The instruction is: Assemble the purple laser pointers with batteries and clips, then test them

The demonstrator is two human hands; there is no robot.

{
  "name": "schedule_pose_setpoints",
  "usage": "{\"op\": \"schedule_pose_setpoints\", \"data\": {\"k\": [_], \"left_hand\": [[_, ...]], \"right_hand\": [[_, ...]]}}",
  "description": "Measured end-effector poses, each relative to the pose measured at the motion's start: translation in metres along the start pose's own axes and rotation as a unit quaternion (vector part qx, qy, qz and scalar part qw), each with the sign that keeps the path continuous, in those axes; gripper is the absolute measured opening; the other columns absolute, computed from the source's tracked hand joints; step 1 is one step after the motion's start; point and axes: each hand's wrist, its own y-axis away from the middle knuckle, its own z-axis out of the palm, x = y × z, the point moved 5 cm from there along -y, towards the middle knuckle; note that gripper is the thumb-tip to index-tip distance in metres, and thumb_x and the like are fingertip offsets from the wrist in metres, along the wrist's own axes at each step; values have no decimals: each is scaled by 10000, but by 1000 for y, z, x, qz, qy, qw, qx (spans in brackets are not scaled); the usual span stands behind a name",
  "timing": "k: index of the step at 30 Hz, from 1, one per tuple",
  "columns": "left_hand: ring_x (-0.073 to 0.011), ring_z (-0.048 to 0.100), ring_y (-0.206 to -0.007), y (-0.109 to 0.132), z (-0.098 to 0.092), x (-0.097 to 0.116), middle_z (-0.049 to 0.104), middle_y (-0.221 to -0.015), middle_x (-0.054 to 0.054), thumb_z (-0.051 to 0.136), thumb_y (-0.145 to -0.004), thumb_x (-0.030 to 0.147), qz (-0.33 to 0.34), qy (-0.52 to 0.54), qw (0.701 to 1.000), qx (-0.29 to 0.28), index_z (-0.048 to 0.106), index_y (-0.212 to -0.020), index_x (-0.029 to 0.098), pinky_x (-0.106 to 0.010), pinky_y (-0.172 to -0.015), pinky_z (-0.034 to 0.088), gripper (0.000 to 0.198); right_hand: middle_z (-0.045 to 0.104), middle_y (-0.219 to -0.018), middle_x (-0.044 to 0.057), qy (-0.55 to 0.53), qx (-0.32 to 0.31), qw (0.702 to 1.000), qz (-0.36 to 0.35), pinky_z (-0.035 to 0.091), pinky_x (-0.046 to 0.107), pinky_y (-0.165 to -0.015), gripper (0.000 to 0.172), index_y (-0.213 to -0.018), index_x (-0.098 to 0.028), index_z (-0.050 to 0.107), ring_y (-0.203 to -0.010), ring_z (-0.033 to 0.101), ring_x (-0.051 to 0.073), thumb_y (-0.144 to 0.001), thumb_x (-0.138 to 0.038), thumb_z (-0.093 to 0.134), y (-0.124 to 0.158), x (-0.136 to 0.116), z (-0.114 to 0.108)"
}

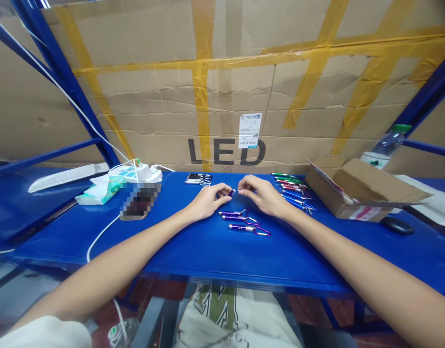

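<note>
Over blue bench [193, 246] — L hand [208, 200] pinches purple torch [231, 192]; R hand [263, 194] grip unclear.

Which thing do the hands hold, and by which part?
A purple torch: the left hand pinches one end; whether the right hand grips the other is unclear.

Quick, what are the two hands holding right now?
Left hand: closed on the small purple flashlight.
Right hand: pinched near its tip; hold cannot be told.
</note>
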Motion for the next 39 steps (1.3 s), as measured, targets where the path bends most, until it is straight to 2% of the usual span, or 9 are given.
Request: {"op": "schedule_pose_setpoints", "data": {"k": [4, 16, 21, 24, 26, 29, 33, 36, 39], "left_hand": [[-198, 696, -890, 2, 2, 4, 774, -1014, -44, 677, -990, 381, 11, 3, 1000, -7, 728, -1196, 203, -321, -828, 535, 277], [-200, 705, -893, 3, 5, 2, 782, -1002, -49, 736, -944, 379, -16, 55, 998, -5, 734, -1163, 187, -325, -819, 540, 290], [-191, 700, -891, 5, 4, 7, 783, -1024, -42, 708, -970, 357, 7, 26, 1000, -3, 731, -1183, 197, -321, -832, 535, 268], [-191, 708, -895, 5, 1, 11, 785, -1033, -41, 704, -974, 340, 22, 27, 999, 10, 723, -1162, 196, -313, -829, 541, 237], [-188, 710, -899, 5, -3, 14, 782, -1046, -39, 703, -977, 323, 40, 27, 998, 27, 711, -1143, 196, -305, -827, 543, 209], [-183, 709, -922, 5, -9, 21, 774, -1065, -33, 706, -981, 303, 69, 15, 996, 51, 696, -1114, 205, -304, -865, 546, 165], [-191, 716, -959, 6, -10, 25, 772, -1062, -34, 699, -994, 297, 78, -4, 996, 49, 688, -1096, 211, -314, -898, 544, 135], [-190, 717, -963, 6, -7, 25, 776, -1076, -36, 692, -1002, 292, 77, -11, 997, 32, 690, -1123, 211, -310, -884, 537, 146], [-185, 704, -947, 7, -6, 24, 776, -1092, -36, 697, -999, 287, 79, -18, 996, 27, 703, -1141, 210, -303, -869, 532, 162]], "right_hand": [[684, -957, 52, -15, 8, 1000, -8, 482, 363, -797, 132, -956, -248, 638, -860, 627, 229, -1036, -351, 615, 0, -15, -2], [672, -961, 60, -20, 2, 999, -34, 475, 369, -803, 168, -911, -243, 674, -878, 626, 239, -1034, -344, 620, 3, -22, -5], [663, -975, 66, 6, -7, 998, -59, 464, 353, -797, 212, -883, -236, 681, -891, 618, 232, -1057, -321, 594, 4, -28, -4], [675, -969, 62, -4, 10, 997, -81, 475, 343, -793, 190, -897, -228, 692, -887, 632, 221, -1054, -293, 607, 4, -30, -4], [696, -941, 47, -33, 45, 996, -71, 483, 337, -781, 122, -926, -229, 699, -865, 649, 214, -1027, -277, 651, 3, -28, -6], [713, -896, 21, -91, 87, 992, -21, 496, 333, -760, 34, -977, -234, 688, -810, 665, 202, -996, -259, 676, 3, -20, -9], [647, -793, -15, -110, 86, 990, 29, 478, 318, -701, 89, -962, -235, 636, -697, 610, 173, -1026, -292, 615, 3, -20, -9], [626, -804, -19, -89, 84, 992, 18, 469, 307, -699, 111, -964, -236, 598, -694, 590, 162, -1057, -291, 570, 4, -28, -9], [687, -899, 10, -53, 91, 994, -18, 493, 313, -767, 82, -998, -233, 612, -799, 647, 179, -1058, -230, 556, 5, -37, -10]]}}
